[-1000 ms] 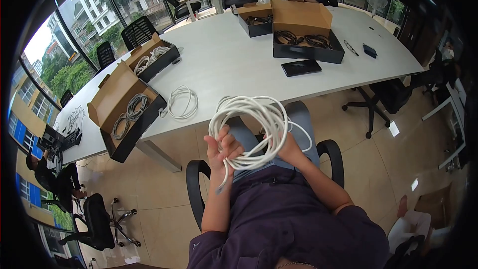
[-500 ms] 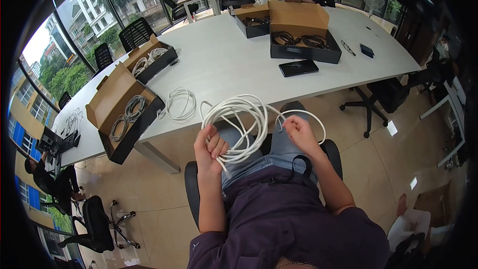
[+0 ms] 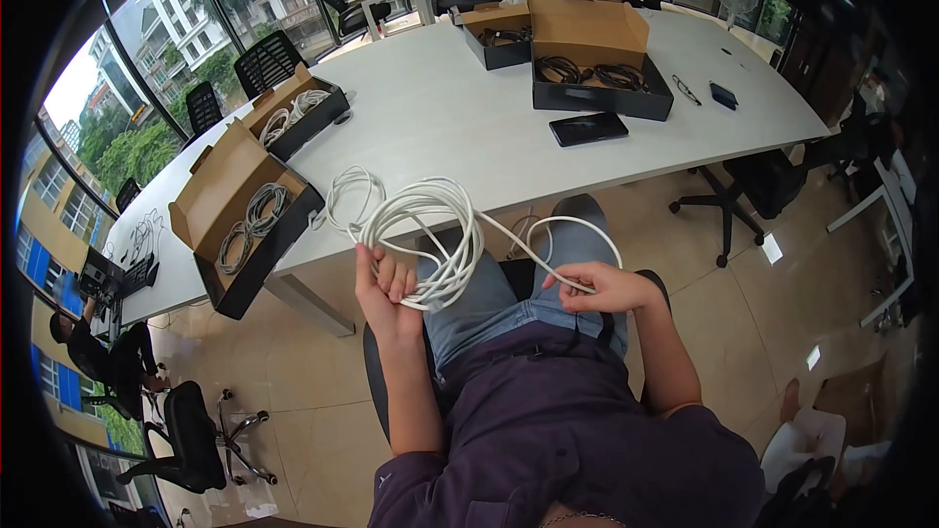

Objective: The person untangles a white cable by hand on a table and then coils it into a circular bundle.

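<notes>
My left hand [image 3: 387, 286] is closed around the lower left side of a coiled white cable [image 3: 472, 244], held up over my lap near the table edge. From the coil a loose length runs right to my right hand [image 3: 599, 287], whose fingers pinch it. The rest of that length arcs up and back behind, above my right knee. On the table just behind the held coil lies a second white cable coil [image 3: 344, 198], partly covered by it.
On the white table [image 3: 440, 127], an open box with grey cables [image 3: 256, 252] and another with white cables [image 3: 311, 117] stand left. Boxes of black cables [image 3: 602, 98] stand at the back, near a black phone-like device [image 3: 588, 129], glasses [image 3: 686, 90] and a small dark item [image 3: 723, 96]. Two other people sit farther off.
The held coil and my left hand have shifted left. My right hand has turned and moved lower, and the cable stretch between my hands is now longer and straighter.
</notes>
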Available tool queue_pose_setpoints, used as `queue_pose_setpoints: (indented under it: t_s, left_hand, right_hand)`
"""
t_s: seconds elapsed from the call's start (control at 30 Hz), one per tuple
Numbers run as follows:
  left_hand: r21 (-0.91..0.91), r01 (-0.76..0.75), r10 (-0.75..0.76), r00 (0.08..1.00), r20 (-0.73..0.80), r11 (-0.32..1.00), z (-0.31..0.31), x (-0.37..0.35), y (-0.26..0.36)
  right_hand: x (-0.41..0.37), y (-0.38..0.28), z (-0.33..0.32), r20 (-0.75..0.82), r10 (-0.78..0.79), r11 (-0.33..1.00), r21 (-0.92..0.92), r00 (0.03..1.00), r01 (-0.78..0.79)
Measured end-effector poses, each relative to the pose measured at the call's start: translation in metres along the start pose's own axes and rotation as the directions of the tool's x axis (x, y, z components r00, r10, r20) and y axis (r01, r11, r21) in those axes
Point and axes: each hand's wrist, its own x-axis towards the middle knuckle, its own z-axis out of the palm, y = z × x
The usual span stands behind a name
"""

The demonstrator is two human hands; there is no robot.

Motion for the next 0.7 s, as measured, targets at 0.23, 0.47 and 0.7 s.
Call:
queue_pose_setpoints:
  t_s: [0.23,0.47,0.7]
  left_hand:
    - [-0.091,-0.227,0.222,0.973,-0.058,0.970,0.002,-0.005,0.006]
    - [0.138,-0.534,0.550,0.821,-0.151,0.834,-0.007,0.002,0.016]
    - [0.428,-0.455,0.416,0.890,0.188,0.781,0.015,-0.022,-0.055]
  right_hand:
    - [-0.016,-0.040,0.030,0.220,-0.135,0.970,-0.167,0.966,0.174]
    - [-0.030,-0.053,0.037,0.094,-0.081,0.819,-0.561,0.992,0.120]
    - [-0.016,-0.080,0.073,0.213,-0.102,0.799,-0.564,0.972,0.208]
